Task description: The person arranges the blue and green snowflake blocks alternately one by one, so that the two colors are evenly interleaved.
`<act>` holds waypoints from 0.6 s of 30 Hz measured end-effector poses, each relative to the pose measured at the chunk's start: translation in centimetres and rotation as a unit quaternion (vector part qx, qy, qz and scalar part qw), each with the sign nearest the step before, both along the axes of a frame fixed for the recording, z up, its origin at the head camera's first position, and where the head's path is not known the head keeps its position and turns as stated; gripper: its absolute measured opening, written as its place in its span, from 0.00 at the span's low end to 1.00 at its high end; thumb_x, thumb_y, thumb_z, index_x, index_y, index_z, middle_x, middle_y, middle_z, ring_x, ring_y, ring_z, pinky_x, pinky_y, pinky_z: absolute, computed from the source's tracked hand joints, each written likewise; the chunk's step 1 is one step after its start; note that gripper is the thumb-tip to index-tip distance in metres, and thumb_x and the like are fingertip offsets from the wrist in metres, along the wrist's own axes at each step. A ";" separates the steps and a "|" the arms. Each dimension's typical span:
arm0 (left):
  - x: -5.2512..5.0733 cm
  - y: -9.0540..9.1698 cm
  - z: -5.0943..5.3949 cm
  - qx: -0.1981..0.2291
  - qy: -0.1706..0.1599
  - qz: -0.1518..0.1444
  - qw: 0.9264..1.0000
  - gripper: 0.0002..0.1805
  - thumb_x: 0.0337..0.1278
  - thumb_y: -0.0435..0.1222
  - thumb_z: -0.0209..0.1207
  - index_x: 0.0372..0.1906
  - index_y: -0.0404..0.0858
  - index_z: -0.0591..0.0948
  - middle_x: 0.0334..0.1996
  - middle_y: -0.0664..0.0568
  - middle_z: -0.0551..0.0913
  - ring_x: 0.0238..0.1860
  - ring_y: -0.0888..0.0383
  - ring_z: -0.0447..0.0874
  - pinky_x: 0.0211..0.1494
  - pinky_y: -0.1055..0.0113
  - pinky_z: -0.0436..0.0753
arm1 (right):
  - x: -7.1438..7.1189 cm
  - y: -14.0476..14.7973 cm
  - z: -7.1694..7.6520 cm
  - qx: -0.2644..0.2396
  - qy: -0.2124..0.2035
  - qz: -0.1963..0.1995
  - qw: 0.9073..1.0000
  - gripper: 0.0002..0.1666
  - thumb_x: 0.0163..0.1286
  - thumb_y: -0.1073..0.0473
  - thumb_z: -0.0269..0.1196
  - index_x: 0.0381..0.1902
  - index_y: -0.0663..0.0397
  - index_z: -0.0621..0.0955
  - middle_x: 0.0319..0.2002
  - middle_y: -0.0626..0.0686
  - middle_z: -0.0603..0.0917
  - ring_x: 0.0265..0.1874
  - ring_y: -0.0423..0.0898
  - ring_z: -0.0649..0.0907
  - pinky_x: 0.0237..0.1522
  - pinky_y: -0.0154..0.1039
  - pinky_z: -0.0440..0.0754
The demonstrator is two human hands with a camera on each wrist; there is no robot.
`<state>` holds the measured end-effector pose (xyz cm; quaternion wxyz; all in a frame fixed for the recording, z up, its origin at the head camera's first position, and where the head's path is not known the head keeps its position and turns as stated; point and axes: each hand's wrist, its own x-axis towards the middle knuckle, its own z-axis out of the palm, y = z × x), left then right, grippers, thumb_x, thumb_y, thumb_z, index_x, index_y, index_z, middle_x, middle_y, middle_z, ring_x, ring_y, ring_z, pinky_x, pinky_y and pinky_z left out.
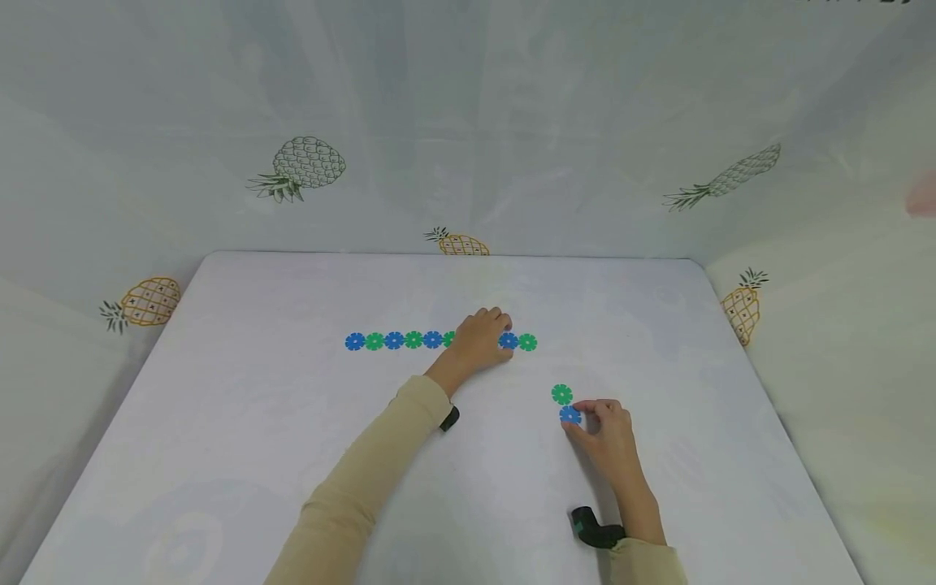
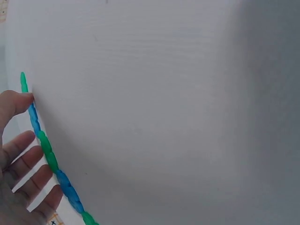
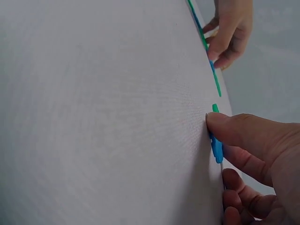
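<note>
A row of flat, notched blue and green snowflake discs (image 1: 394, 340) lies on the white table, colours alternating. My left hand (image 1: 478, 341) reaches over the row, hiding part of it. Its thumb and a finger pinch the edges of a blue disc (image 1: 508, 341), beside the green end disc (image 1: 528, 342). Nearer and to the right, my right hand (image 1: 608, 437) pinches another blue disc (image 1: 570, 415) between thumb and forefinger. A loose green disc (image 1: 561, 394) lies just beyond that one; in the right wrist view the held blue disc (image 3: 217, 151) shows nearly edge-on.
The white table (image 1: 256, 422) spreads to both sides, its far edge against a hanging cloth (image 1: 409, 122) printed with pineapples. Dark wrist devices sit under both forearms, the right one (image 1: 595, 530) near the table surface.
</note>
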<state>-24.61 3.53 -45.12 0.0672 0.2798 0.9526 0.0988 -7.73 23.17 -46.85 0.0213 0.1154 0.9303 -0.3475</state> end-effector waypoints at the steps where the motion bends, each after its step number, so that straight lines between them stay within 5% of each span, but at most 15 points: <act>1: 0.0 0.1 0.0 -0.001 0.000 0.000 1.000 0.23 0.54 0.50 0.60 0.53 0.44 0.74 0.48 0.54 0.76 0.48 0.57 0.71 0.53 0.63 0.75 | 0.0 0.0 0.0 0.002 0.002 0.001 1.000 0.22 0.58 0.58 0.66 0.49 0.62 0.77 0.51 0.65 0.71 0.53 0.60 0.68 0.56 0.56 0.69; 12: 0.1 1.7 0.0 -0.019 0.001 -0.006 1.000 0.23 0.53 0.50 0.60 0.53 0.45 0.75 0.48 0.55 0.75 0.49 0.58 0.72 0.53 0.64 0.74 | 0.0 0.0 -0.2 0.007 0.019 0.006 1.000 0.21 0.57 0.58 0.67 0.47 0.63 0.79 0.48 0.65 0.73 0.50 0.58 0.71 0.53 0.54 0.72; 18: 0.1 2.3 -0.3 -0.007 0.008 0.014 1.000 0.22 0.52 0.50 0.61 0.52 0.47 0.76 0.48 0.56 0.76 0.49 0.58 0.71 0.53 0.63 0.74 | 0.0 0.1 -0.1 0.008 0.013 0.005 1.000 0.21 0.58 0.58 0.67 0.48 0.63 0.78 0.48 0.65 0.72 0.50 0.58 0.70 0.53 0.54 0.72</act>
